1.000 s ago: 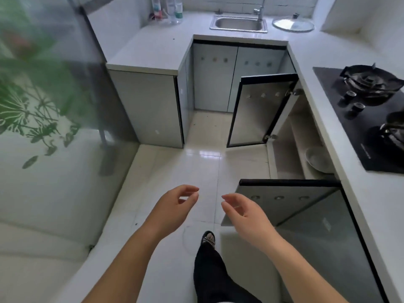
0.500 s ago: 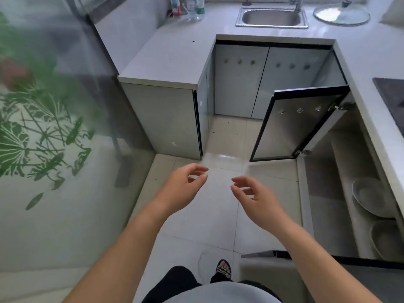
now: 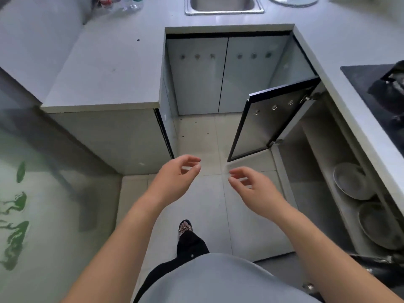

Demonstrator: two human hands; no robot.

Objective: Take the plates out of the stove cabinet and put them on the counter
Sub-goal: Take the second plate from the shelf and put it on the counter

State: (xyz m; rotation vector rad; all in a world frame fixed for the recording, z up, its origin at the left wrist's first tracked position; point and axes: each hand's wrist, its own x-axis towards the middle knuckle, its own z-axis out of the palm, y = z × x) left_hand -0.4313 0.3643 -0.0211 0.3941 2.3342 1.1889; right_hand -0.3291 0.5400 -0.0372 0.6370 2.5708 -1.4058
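Observation:
Two grey plates lie on a shelf inside the open cabinet under the stove, at the right: a far plate and a near plate. The cabinet's far door stands swung out over the floor. My left hand and my right hand hover over the floor tiles in the middle of the view, both empty with loosely curled fingers. The right hand is well to the left of the plates, outside the cabinet. The white counter runs above the cabinet.
A black gas hob sits in the right counter. A sink, a glass lid and bottles are at the back. A left counter block juts out. A glass panel with green leaf print borders the left.
The view has moved forward and tilted down, so both plates in the cabinet now show. Both hands stay empty and close together, slightly farther forward.

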